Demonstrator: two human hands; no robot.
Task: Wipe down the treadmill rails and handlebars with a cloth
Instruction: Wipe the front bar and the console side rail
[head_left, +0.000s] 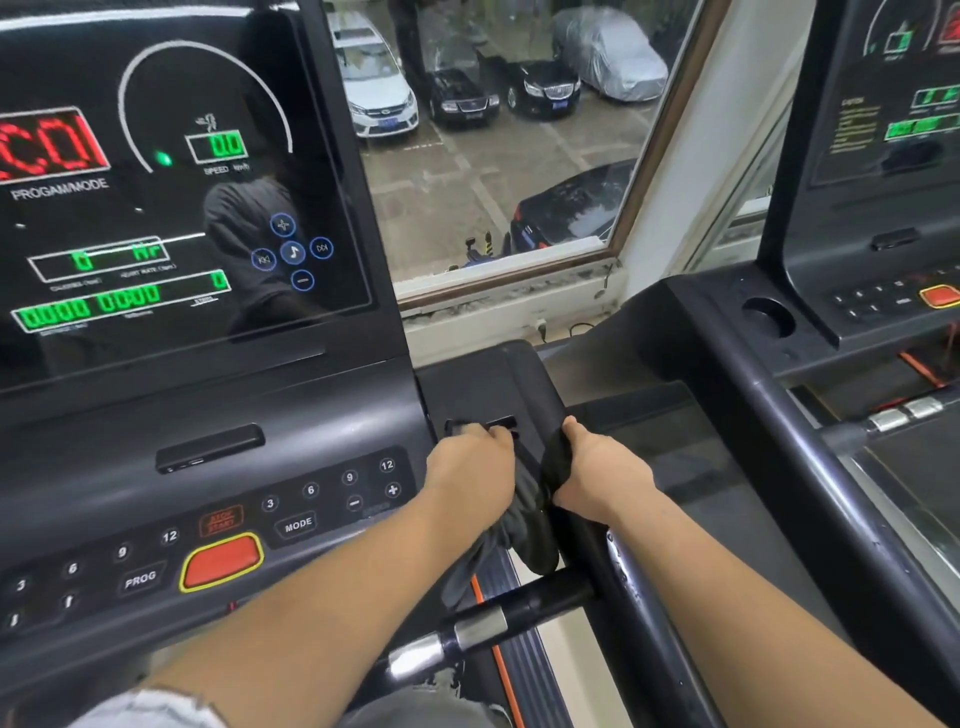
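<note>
A dark grey cloth (524, 519) is draped over the right side rail (639, 582) of the treadmill, just below the console's right corner (498, 384). My left hand (470, 467) presses on the cloth's upper end, fingers curled at the console corner. My right hand (597, 473) grips the cloth's other side, wrapped around the rail. The cloth's loose end hangs down between the rail and the console. A short black handlebar (524, 608) with silver pulse sensors (480, 626) sticks out to the left below my hands.
The lit console screen (171, 208) and keypad with a red stop button (222, 561) fill the left. A second treadmill (779, 415) stands close on the right. A window (493, 145) ahead looks onto parked cars. The belt edge (519, 675) lies below.
</note>
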